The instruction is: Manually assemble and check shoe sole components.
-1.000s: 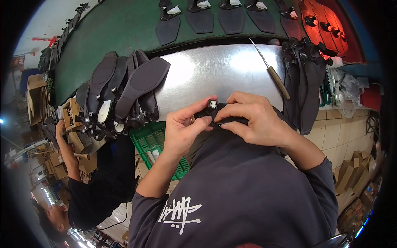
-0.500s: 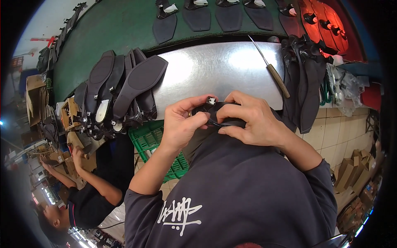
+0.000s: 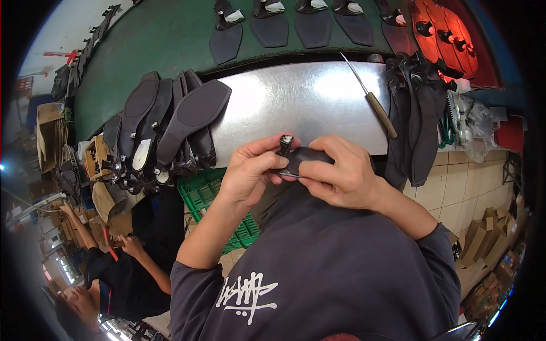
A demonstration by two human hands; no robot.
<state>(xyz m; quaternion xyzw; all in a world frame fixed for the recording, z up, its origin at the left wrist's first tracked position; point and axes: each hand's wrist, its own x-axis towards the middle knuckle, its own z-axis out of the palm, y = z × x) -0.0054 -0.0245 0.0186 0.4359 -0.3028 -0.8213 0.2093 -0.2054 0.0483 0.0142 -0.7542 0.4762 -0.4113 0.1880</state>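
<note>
Close to my body, both hands hold a black heeled shoe sole (image 3: 311,154). Its short heel (image 3: 286,148), pale at the tip, points up between the fingers and thumb of my left hand (image 3: 245,173). My right hand (image 3: 344,176) is closed around the sole's other part, thumb underneath near its edge; my fingers hide much of the piece. Beyond them lies a shiny metal plate (image 3: 273,105). At its right rests an awl (image 3: 380,113) with a wooden handle and a long thin spike, touched by neither hand.
Dark soles (image 3: 193,111) are piled left of the plate, and more soles (image 3: 418,113) lie at its right. Several heeled soles (image 3: 314,28) line the green bench (image 3: 165,40). A green crate (image 3: 199,199) stands below. At left, a co-worker (image 3: 128,284) holds a red-handled tool.
Both hands have tilted the sole, so more of its heel and smooth dark surface shows. My left fingers have shifted along the heel. The co-worker's arms have moved.
</note>
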